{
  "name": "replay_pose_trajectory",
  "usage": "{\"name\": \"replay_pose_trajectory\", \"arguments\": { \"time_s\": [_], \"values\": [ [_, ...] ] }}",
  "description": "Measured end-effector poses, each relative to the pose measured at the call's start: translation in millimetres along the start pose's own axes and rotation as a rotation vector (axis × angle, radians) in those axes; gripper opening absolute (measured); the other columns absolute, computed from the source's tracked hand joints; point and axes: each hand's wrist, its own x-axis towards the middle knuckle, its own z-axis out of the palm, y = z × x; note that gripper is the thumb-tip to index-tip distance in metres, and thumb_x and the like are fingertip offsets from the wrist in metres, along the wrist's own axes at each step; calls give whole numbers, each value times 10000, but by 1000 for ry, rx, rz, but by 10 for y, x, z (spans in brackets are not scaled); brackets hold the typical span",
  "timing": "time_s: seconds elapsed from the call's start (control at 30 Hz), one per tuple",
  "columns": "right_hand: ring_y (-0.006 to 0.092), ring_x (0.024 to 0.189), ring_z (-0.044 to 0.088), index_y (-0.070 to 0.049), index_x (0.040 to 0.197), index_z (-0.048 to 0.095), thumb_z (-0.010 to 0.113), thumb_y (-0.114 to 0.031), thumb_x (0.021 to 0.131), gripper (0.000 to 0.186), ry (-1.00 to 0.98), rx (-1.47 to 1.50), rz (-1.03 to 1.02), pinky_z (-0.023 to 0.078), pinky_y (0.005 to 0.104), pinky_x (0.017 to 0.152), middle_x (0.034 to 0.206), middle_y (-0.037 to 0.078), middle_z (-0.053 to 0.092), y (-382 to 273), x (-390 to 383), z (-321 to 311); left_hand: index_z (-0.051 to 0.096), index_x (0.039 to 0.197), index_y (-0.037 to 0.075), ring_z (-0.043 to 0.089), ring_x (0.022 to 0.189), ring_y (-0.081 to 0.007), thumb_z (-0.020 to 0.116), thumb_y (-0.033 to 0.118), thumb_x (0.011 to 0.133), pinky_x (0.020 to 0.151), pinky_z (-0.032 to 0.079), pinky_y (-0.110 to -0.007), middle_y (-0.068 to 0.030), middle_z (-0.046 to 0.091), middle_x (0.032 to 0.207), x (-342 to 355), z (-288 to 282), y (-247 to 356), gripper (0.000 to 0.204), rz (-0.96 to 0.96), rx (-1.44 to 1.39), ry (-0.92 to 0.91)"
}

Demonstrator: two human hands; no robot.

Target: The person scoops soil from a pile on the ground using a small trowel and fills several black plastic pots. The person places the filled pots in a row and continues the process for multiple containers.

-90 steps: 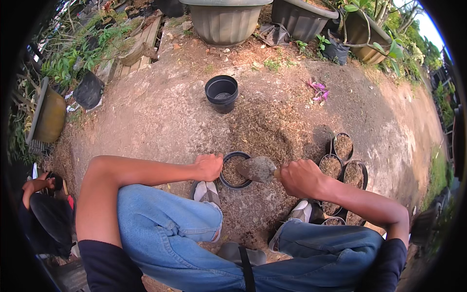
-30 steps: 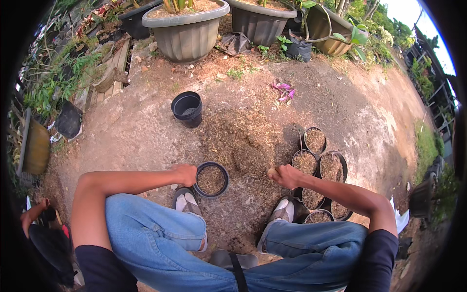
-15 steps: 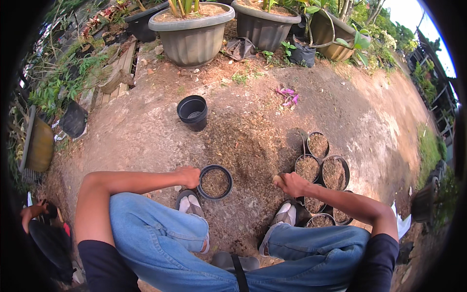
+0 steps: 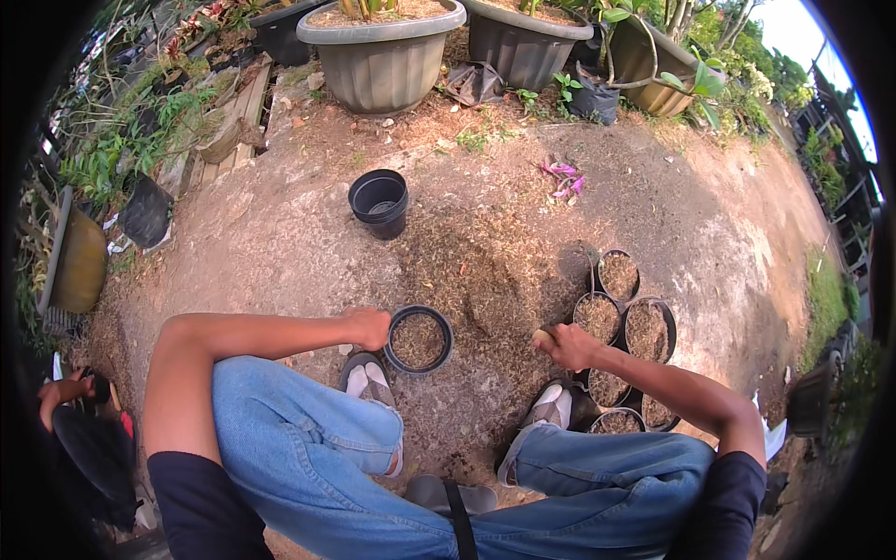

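I am squatting over bare ground. My left hand (image 4: 370,328) grips the rim of a small black pot (image 4: 419,339) filled with brown potting mix, which stands just in front of my feet. My right hand (image 4: 566,346) hovers over the loose heap of mix (image 4: 485,280), its fingers curled around a little of the brown material. Just right of that hand, several filled black pots (image 4: 637,322) stand packed together.
A stack of empty black pots (image 4: 379,201) stands further ahead. Big grey planters (image 4: 383,51) line the far edge, with wooden boards and weeds at the left. Another person's hand (image 4: 58,392) shows at the lower left. Pink petals (image 4: 563,177) lie on the dirt.
My head has tilted, shifting the scene. My left hand has stayed on the pot's rim. My right hand has moved from the pot to the heap beside the filled pots.
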Motion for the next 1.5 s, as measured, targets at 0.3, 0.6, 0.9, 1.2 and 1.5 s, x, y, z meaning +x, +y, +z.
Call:
{"name": "replay_pose_trajectory", "arguments": {
  "time_s": [0.3,0.6,0.9,1.2,1.5],
  "values": [
    [484,909,689,47,1024,648,469,-499,1049,575,-91,102,56,533,545,819,879,323,691,-200,-82,-223,694,1207,41,670,1141,-419,571,327,978,960,542,-516,-252,701,1193,-6,16,-14,386,27,21,10],
    [478,930,687,40,1051,669,503,-477,1040,544,-55,25,1,522,549,840,905,317,696,-297,-190,-412,705,1175,30,682,1118,-414,582,338,973,935,551,-524,-244,711,1167,8,26,-36,389,25,12,19],
    [454,886,682,35,1110,674,535,-485,1036,543,-120,5,-130,514,518,786,856,292,681,-437,-311,-877,698,1133,-9,692,1088,-408,564,403,968,907,556,-519,-264,721,1098,-67,30,-50,463,57,-38,140],
    [499,975,665,96,1041,651,497,-482,1042,598,-257,7,-154,508,533,891,930,344,679,-965,-266,-765,207,1531,-32,636,582,-428,545,343,962,536,484,-525,-211,662,703,-362,-37,175,760,408,-75,509],
    [530,925,662,113,963,634,465,-418,1050,564,-280,17,-197,521,544,873,883,364,668,-1266,-96,-589,-5,1571,-133,590,437,-320,594,340,921,426,444,-438,-149,603,540,-538,289,395,1002,729,238,199]
  ]
}}
